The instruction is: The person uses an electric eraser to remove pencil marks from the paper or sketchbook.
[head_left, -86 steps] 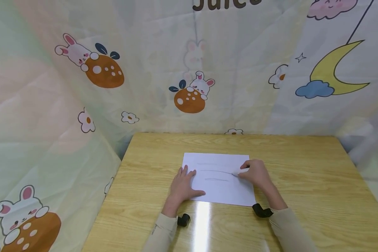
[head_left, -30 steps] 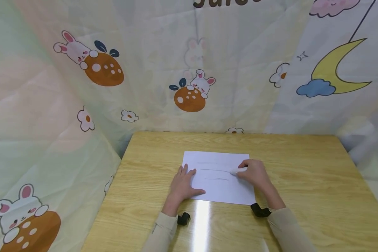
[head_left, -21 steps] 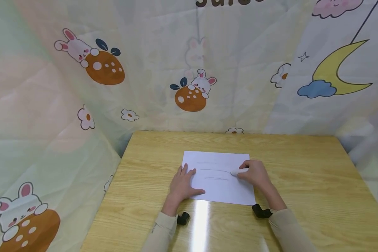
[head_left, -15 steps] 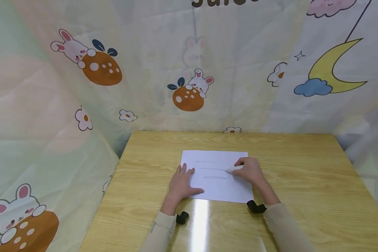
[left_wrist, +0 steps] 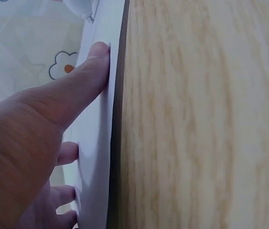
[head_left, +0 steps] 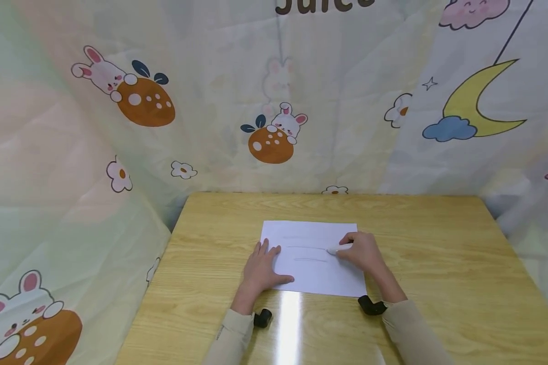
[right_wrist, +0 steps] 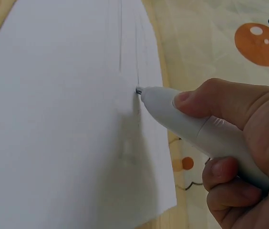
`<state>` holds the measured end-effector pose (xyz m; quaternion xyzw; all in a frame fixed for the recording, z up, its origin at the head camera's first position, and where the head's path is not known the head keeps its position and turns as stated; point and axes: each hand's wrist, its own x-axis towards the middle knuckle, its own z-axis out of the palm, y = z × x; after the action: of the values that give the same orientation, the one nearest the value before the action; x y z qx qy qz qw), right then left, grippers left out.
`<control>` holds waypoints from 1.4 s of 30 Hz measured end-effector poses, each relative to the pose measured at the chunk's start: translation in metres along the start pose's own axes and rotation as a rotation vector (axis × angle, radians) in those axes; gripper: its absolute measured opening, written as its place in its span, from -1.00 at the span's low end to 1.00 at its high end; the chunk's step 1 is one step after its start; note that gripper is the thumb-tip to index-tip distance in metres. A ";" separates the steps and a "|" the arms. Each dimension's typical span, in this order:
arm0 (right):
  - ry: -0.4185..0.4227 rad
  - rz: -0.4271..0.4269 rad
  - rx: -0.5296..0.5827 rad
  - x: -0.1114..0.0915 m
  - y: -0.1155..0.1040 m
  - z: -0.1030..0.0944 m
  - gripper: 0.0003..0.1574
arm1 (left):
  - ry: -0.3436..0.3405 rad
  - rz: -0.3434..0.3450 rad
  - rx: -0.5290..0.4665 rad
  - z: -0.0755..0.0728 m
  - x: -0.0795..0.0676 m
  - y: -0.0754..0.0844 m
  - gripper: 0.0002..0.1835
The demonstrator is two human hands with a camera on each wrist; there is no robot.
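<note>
A white sheet of paper (head_left: 319,281) lies on the wooden table, bearing a faint upper pencil line, a longer middle line (head_left: 306,247) and a shorter lower line (head_left: 310,260). My left hand (head_left: 261,268) rests on its left side, fingers spread and thumb near the front edge; the left wrist view shows the thumb (left_wrist: 84,78) on the paper. My right hand (head_left: 365,252) grips a thick white pen-shaped electric eraser (right_wrist: 172,109) between thumb and fingers. Its small tip touches the paper at the right end of the middle line. Faint specks lie past the tip.
The wooden table (head_left: 438,253) extends around the paper. A printed cloth (head_left: 347,101) hangs behind it and at the sides. Black wrist mounts (head_left: 372,305) stick out by both sleeves. A bright reflection crosses the front of the table.
The right hand with the electric eraser has shifted slightly left along the middle line, whose right end is now a little shorter. The left hand stays put on the paper.
</note>
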<state>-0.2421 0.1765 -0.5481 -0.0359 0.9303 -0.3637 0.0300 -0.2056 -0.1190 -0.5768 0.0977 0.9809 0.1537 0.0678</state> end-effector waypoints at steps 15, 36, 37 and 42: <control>-0.012 -0.044 -0.017 0.007 -0.007 -0.001 -0.79 | 0.006 0.021 0.027 0.001 0.003 -0.001 0.12; -0.018 -0.088 -0.022 0.014 -0.013 0.004 -0.81 | 0.029 0.012 0.016 0.000 0.001 -0.003 0.10; -0.021 -0.084 -0.017 0.014 -0.013 0.005 -0.81 | 0.030 0.009 0.015 -0.001 0.001 -0.003 0.10; -0.013 -0.047 -0.019 0.012 -0.012 0.008 -0.81 | 0.012 0.000 0.022 -0.001 0.000 -0.004 0.10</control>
<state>-0.2524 0.1609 -0.5461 -0.0603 0.9325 -0.3550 0.0273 -0.2069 -0.1233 -0.5769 0.0976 0.9830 0.1434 0.0609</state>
